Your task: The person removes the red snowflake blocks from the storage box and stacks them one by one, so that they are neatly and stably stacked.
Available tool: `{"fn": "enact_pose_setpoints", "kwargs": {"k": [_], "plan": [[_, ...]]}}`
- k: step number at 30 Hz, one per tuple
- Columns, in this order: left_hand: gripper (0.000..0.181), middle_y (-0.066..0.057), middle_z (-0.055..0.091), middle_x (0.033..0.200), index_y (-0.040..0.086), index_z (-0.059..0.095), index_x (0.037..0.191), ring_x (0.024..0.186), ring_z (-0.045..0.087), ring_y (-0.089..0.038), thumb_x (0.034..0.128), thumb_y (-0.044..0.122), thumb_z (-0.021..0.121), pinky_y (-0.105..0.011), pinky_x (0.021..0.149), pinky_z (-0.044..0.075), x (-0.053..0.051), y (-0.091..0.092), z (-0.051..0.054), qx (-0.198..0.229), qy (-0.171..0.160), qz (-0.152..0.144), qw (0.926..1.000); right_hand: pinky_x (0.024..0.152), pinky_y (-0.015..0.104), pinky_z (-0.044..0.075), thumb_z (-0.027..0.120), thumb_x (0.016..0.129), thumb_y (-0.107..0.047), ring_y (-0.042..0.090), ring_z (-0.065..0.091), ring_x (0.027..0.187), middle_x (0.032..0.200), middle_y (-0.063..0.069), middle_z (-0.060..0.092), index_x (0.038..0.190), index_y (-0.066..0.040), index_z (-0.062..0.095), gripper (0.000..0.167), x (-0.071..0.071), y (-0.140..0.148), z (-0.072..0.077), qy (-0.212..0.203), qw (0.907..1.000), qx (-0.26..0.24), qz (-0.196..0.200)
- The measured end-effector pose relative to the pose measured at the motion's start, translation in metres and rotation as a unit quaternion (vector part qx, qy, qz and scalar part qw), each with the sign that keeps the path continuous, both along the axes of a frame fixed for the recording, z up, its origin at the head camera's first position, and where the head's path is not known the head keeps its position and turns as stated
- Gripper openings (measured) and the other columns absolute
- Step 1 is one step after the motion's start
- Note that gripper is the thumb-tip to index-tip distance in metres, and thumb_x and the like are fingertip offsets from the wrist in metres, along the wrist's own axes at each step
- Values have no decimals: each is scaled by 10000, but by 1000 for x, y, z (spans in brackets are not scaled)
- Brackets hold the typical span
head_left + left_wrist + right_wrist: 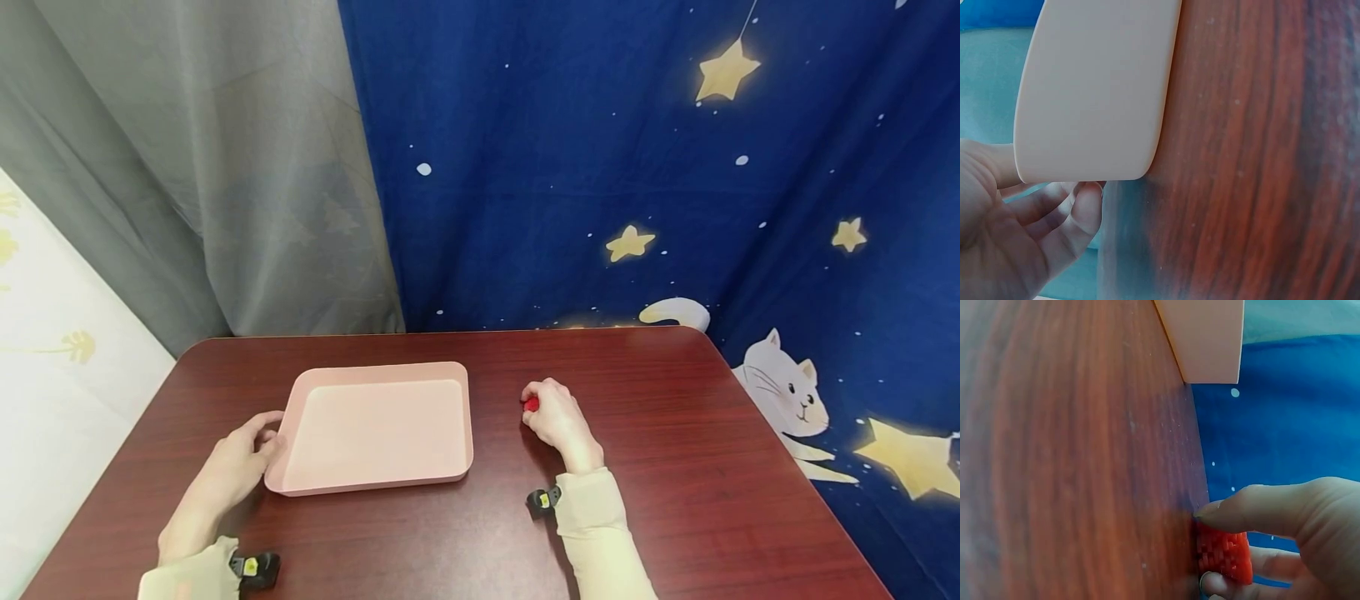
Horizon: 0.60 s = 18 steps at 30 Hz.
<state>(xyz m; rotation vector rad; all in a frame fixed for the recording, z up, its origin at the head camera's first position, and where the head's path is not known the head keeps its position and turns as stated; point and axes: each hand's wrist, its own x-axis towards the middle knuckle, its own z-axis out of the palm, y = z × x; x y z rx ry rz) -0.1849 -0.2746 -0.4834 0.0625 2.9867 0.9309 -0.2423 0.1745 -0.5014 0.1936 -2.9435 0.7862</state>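
Note:
A pale pink rectangular tray (381, 427) lies on the table, left of centre. My left hand (237, 467) is at its left end, with bent fingers touching the outside of the wall near the rim. In the left wrist view, the tray's wall (1094, 94) hides some fingertips of the left hand (1029, 225). Right of the tray, my right hand (557, 417) pinches a small red piece (532, 404) low over the table. Seen from the right wrist, this red piece (1225, 555) has a bumpy, blocky surface and sits between thumb and fingers of the right hand (1297, 531).
The dark reddish wooden table (697, 467) has rounded far corners. Behind it hang a grey curtain (292, 192) and a blue curtain (525, 167) with stars and a cat. A gap of bare tabletop separates the tray from the right hand.

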Motion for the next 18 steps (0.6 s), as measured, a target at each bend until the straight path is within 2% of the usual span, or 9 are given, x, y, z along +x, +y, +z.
{"fn": "enact_pose_setpoints", "kwargs": {"k": [6, 10, 15, 18], "plan": [[389, -178, 632, 1015, -40, 482, 1333, 896, 595, -310, 967, 76, 541, -477, 768, 457, 0, 2, -1, -4, -11, -20, 10000, 776, 377, 461, 828, 742, -148, 238, 540, 880, 990, 50, 598, 1088, -125, 672, 381, 0, 8, 2, -178, 9993, -314, 136], [391, -176, 636, 1021, -33, 483, 1335, 908, 598, -318, 966, 83, 538, -482, 775, 452, 1, 1, -1, -16, 9, -36, 10000, 731, 340, 493, 814, 767, -107, 186, 592, 774, 998, 62, 635, 1175, -71, 643, 444, 4, 21, 1, -612, 9909, -1201, 42], [392, -187, 631, 1039, -31, 477, 1342, 938, 595, -342, 972, 88, 525, -503, 789, 448, 0, -1, -1, -39, -7, -42, 10000, 648, 328, 537, 711, 840, 9, 179, 632, 669, 944, 94, 667, 1154, 7, 632, 323, 10, 36, -3, -1097, 9637, -2420, -250], [395, -194, 622, 1044, -35, 467, 1347, 941, 587, -349, 977, 90, 521, -513, 785, 444, 0, -2, -2, -25, -62, -56, 10000, 622, 316, 543, 635, 891, 30, 182, 634, 635, 847, 99, 670, 1050, 29, 661, 162, 13, 39, -3, -1050, 9610, -2523, -417]]}}
